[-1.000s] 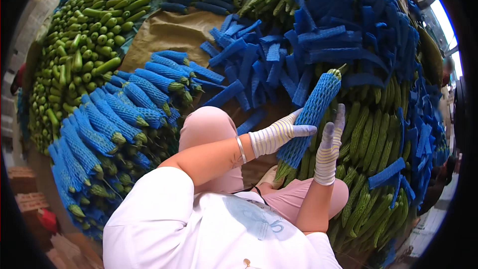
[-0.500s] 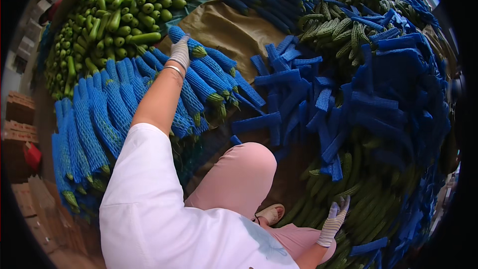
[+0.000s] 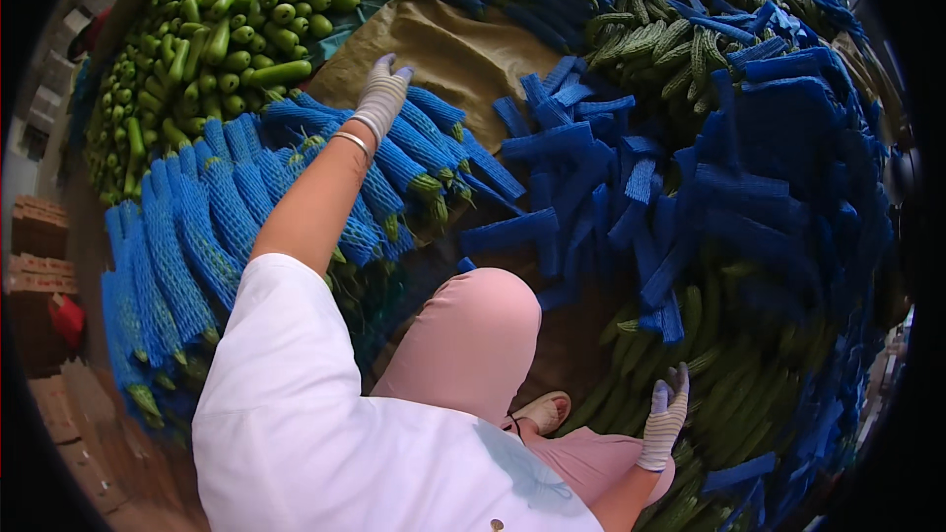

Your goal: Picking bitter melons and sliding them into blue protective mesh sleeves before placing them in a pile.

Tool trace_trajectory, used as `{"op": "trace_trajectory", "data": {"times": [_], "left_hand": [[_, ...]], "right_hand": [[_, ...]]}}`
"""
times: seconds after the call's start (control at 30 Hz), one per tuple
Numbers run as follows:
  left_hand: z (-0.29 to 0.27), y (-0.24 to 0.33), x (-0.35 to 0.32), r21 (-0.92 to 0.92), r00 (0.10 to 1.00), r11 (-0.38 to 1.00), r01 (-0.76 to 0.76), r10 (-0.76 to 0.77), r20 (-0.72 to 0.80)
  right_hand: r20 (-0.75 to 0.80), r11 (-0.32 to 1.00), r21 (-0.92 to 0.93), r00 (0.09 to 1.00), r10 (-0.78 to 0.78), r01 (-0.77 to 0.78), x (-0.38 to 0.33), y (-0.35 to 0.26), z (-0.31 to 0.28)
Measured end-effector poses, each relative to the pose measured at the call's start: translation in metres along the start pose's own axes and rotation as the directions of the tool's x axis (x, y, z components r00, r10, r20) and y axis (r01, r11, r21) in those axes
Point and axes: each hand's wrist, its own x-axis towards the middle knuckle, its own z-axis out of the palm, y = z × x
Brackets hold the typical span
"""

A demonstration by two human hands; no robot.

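Observation:
My left hand, in a striped glove, hangs over the upper end of a row of green gourds in blue foam net sleeves. Its fingers are stretched out and hold nothing. Just left of my wrist, one sleeved gourd lies on top of the row. Low on the right, my right hand is also gloved, fingers apart and empty. It is beside my knee, at the edge of a heap of long dark green gourds.
Bare smooth gourds are stacked far left. Loose blue net sleeves lie heaped right of centre. Behind are a brown cloth and ridged light green gourds. Cardboard boxes stand at the left edge.
My left hand has let go of a sleeved gourd, which now lies on the row to the left. The hand has opened and moved slightly right. My right hand is slightly higher, still open.

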Motion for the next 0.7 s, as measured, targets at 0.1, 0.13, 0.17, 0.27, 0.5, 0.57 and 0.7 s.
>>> {"op": "trace_trajectory", "data": {"times": [0.1,0.13,0.17,0.27,0.5,0.57,0.7], "left_hand": [[0.058,0.117,-0.098,-0.46,0.885,0.884,-0.082,0.277,0.375],[0.061,0.144,-0.134,-0.598,0.813,0.801,-0.034,0.37,0.449],[0.06,0.173,-0.17,-0.595,0.735,0.803,-0.015,0.413,0.539],[0.074,0.216,-0.261,-0.566,0.401,0.817,-0.109,0.557,0.727],[0.137,0.215,-0.348,-0.318,0.003,0.758,-0.57,0.389,0.921],[0.145,0.203,-0.345,-0.206,0.036,0.67,-0.713,0.329,0.944],[0.174,0.198,-0.333,-0.264,0.018,0.68,-0.684,0.378,0.926]], "right_hand": [[0.129,0.989,-0.146,0.99,0.058,-0.039,-0.006,-0.015,-0.01],[0.191,0.982,-0.187,0.979,0.072,-0.036,-0.001,-0.025,-0.006],[0.247,0.954,-0.289,0.969,0.002,0.072,0.007,-0.028,-0.003],[0.366,0.825,-0.474,0.921,-0.134,0.308,0.038,-0.036,0.004],[0.145,0.889,-0.456,0.989,0.034,0.036,0.133,0.015,0.002],[0.164,0.792,-0.603,0.986,0.002,0.098,0.158,0.016,0.022],[0.238,0.474,-0.873,0.948,0.212,0.114,0.195,0.036,0.077]]}}
